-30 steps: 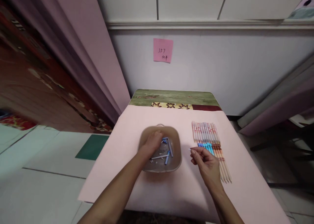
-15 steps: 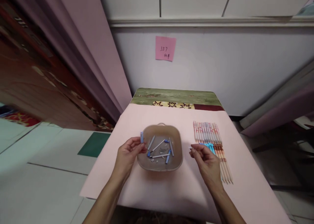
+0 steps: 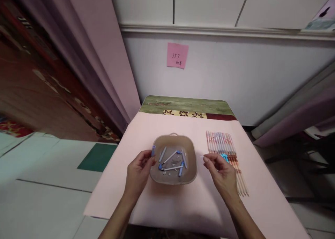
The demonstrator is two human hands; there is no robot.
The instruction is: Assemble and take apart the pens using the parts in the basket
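Note:
My left hand [image 3: 139, 172] is closed in a pinch around a short blue pen part [image 3: 153, 149], held upright at the left rim of a beige plastic basin [image 3: 193, 151]. Between the thumb and fingers of my right hand [image 3: 221, 171], right of the basin, is a thin white piece [image 3: 201, 157], too small to name exactly. Inside the basin lie grey-blue pen barrels [image 3: 162, 154], white refills [image 3: 171, 168], a blue pen part [image 3: 180, 169] and several small whitish bits [image 3: 165, 173].
Right of the basin, a row of patterned pens [image 3: 221, 143] lies on the pink table cover [image 3: 146, 200]. Closer to me are brown-and-cream pens [image 3: 241, 178] and bright blue parts [image 3: 224, 157], partly behind my right hand. A pink note [image 3: 177, 55] is on the wall.
The blue part in my left hand has tilted, so its top opening shows. My right hand still holds the thin white piece in nearly the same place. The view has shifted slightly.

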